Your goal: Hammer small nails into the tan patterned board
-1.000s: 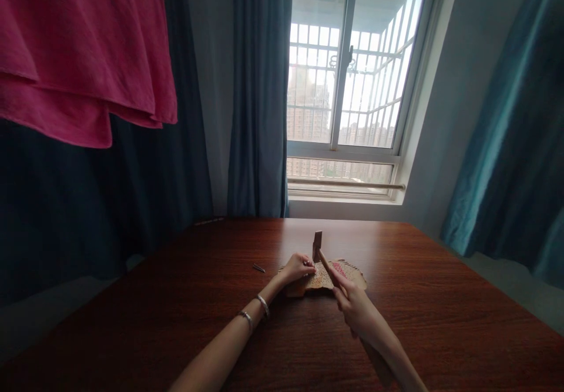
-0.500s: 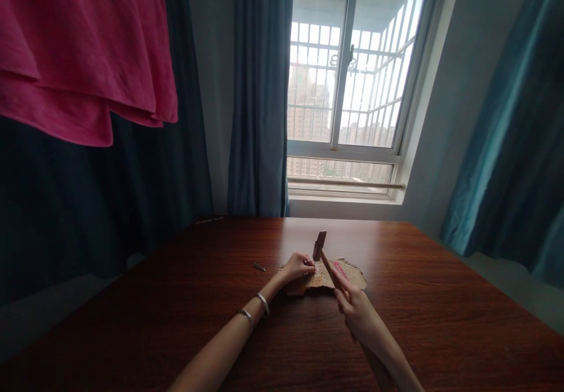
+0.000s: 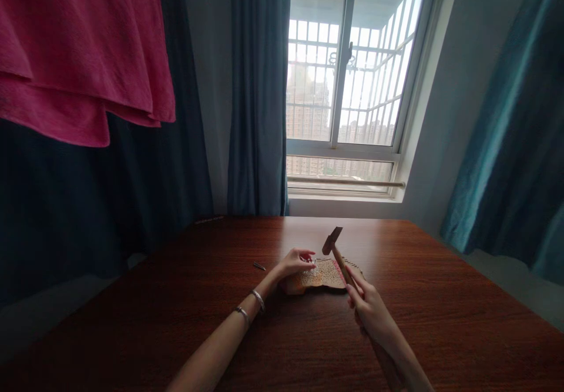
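A flat wooden board [image 3: 321,274] dotted with small holes or nails, with some pink thread on it, lies on the dark wooden table [image 3: 440,321]. My left hand [image 3: 296,261] rests on the board's left edge, its fingers pinched together on something too small to name. My right hand [image 3: 368,304] is closed round the wooden handle of a small hammer [image 3: 335,251]. The hammer's dark head is raised above the board, a little right of my left fingertips. Two bracelets sit on my left wrist.
A small dark nail-like piece [image 3: 259,266] lies on the table left of the board. Behind the table are a barred window [image 3: 348,86] and blue curtains [image 3: 258,92]. A pink cloth [image 3: 83,51] hangs at the upper left.
The hammer head has swung up and to the right, away from my left fingertips. My right hand shifted slightly right. My left hand stays on the board.
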Motion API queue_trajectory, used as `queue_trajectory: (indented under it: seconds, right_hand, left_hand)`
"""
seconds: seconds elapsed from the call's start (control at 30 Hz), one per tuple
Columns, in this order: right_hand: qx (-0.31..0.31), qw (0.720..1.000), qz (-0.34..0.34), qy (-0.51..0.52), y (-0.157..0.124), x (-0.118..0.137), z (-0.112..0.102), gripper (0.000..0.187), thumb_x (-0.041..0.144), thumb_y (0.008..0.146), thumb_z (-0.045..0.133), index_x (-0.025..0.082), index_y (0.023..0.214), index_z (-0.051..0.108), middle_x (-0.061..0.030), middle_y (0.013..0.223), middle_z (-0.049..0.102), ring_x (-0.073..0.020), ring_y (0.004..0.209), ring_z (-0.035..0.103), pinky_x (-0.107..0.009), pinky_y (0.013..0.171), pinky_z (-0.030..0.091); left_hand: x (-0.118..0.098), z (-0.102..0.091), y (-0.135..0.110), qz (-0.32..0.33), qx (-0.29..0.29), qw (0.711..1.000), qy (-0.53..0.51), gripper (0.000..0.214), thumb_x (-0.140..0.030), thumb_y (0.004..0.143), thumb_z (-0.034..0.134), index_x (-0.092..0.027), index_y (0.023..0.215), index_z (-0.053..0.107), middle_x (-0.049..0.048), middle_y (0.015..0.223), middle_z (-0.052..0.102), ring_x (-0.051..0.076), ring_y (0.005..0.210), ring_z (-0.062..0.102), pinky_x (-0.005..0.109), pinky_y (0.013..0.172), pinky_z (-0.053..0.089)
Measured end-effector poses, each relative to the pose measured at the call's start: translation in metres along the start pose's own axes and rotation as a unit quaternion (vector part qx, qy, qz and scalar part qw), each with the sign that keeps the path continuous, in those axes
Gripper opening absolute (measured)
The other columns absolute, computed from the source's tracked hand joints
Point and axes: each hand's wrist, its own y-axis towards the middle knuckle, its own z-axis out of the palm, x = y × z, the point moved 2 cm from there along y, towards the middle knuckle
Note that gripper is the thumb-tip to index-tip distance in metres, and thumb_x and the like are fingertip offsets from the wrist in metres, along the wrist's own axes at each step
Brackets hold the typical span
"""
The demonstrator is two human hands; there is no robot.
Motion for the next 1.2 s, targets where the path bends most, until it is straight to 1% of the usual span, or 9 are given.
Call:
queue_trajectory:
  seconds: [0.1, 0.2, 0.33, 0.53, 0.63, 0.77, 0.87, 1.07, 1.2]
  right_hand:
    - [-0.009, 0.999, 0.024, 0.039, 0.006, -0.011, -0.005, 0.06, 0.039, 0.084, 0.047, 0.016, 0.139, 0.039, 0.0064, 0.056, 0.047, -0.0063, 0.032, 0.037, -0.018, 0.03, 0.032]
    - [-0.039, 0.996, 0.039, 0.066, 0.013, -0.022, -0.013, 0.063, 0.043, 0.081, 0.05, 0.016, 0.136, 0.037, 0.0073, 0.057, 0.048, -0.0067, 0.031, 0.037, -0.018, 0.027, 0.03]
    - [-0.07, 0.99, 0.069, 0.099, 0.024, -0.04, -0.029, 0.066, 0.041, 0.074, 0.058, 0.015, 0.13, 0.037, 0.0082, 0.054, 0.05, -0.0079, 0.031, 0.04, -0.018, 0.025, 0.031]
    - [-0.105, 0.978, 0.091, 0.156, 0.039, -0.07, -0.052, 0.068, 0.034, 0.066, 0.066, 0.014, 0.124, 0.038, 0.0089, 0.05, 0.052, -0.0069, 0.03, 0.039, -0.016, 0.026, 0.031]
    - [-0.12, 0.976, 0.098, 0.15, 0.046, -0.084, -0.061, 0.065, 0.032, 0.064, 0.068, 0.014, 0.119, 0.041, 0.0082, 0.049, 0.053, -0.008, 0.031, 0.043, -0.017, 0.027, 0.032]
    - [-0.13, 0.979, 0.109, 0.116, 0.053, -0.103, -0.075, 0.047, 0.03, 0.062, 0.068, 0.014, 0.102, 0.048, 0.0062, 0.048, 0.055, -0.0112, 0.034, 0.051, -0.019, 0.029, 0.037]
    - [-0.121, 0.98, 0.127, 0.093, 0.056, -0.115, -0.083, 0.036, 0.029, 0.062, 0.066, 0.015, 0.091, 0.051, 0.0051, 0.049, 0.056, -0.0123, 0.036, 0.054, -0.02, 0.031, 0.038]
    - [-0.117, 0.979, 0.164, 0.037, 0.055, -0.123, -0.091, 0.029, 0.03, 0.063, 0.063, 0.014, 0.086, 0.055, 0.0005, 0.051, 0.061, -0.0151, 0.041, 0.059, -0.021, 0.036, 0.042]
    - [-0.115, 0.978, 0.173, 0.016, 0.054, -0.125, -0.09, 0.028, 0.033, 0.063, 0.062, 0.014, 0.082, 0.057, -0.0034, 0.057, 0.065, -0.0191, 0.05, 0.065, -0.023, 0.04, 0.045]
  left_hand:
    - [-0.011, -0.017, -0.001, 0.011, 0.009, 1.0, -0.013, 0.059, -0.039, 0.063, 0.075, -0.013, 0.115, 0.065, 0.0109, 0.096, 0.068, 0.021, 0.086, 0.062, 0.029, 0.074, 0.049]
    - [-0.018, -0.037, -0.004, 0.039, 0.049, 0.998, -0.01, 0.059, -0.039, 0.063, 0.075, -0.019, 0.117, 0.064, 0.0096, 0.106, 0.067, 0.021, 0.095, 0.061, 0.031, 0.083, 0.048]
    - [-0.013, -0.052, -0.012, 0.013, 0.072, 0.996, 0.044, 0.068, -0.04, 0.058, 0.078, -0.022, 0.121, 0.061, 0.0083, 0.109, 0.065, 0.023, 0.099, 0.059, 0.033, 0.085, 0.047]
    - [-0.004, -0.042, -0.027, -0.016, 0.036, 0.998, 0.049, 0.059, -0.043, 0.061, 0.076, -0.014, 0.112, 0.066, 0.0107, 0.102, 0.066, 0.024, 0.094, 0.06, 0.033, 0.082, 0.047]
    - [-0.001, -0.039, -0.031, -0.024, 0.023, 0.997, 0.07, 0.061, -0.047, 0.061, 0.075, -0.012, 0.11, 0.067, 0.0109, 0.1, 0.065, 0.025, 0.094, 0.06, 0.033, 0.082, 0.047]
    - [0.003, -0.041, -0.037, 0.003, 0.025, 0.983, 0.183, 0.078, -0.058, 0.055, 0.075, -0.015, 0.118, 0.062, 0.0111, 0.11, 0.059, 0.029, 0.108, 0.05, 0.037, 0.094, 0.041]
    - [0.004, -0.042, -0.045, -0.013, 0.04, 0.967, 0.252, 0.096, -0.065, 0.048, 0.075, -0.02, 0.13, 0.052, 0.0117, 0.12, 0.051, 0.032, 0.115, 0.041, 0.041, 0.101, 0.034]
    - [-0.005, -0.034, -0.055, -0.035, 0.093, 0.951, 0.293, 0.104, -0.068, 0.044, 0.074, -0.024, 0.133, 0.044, 0.0107, 0.126, 0.042, 0.033, 0.12, 0.035, 0.043, 0.104, 0.028]
    - [-0.006, -0.032, -0.055, -0.048, 0.1, 0.947, 0.301, 0.114, -0.069, 0.042, 0.074, -0.023, 0.139, 0.036, 0.0132, 0.132, 0.039, 0.035, 0.125, 0.031, 0.046, 0.107, 0.024]
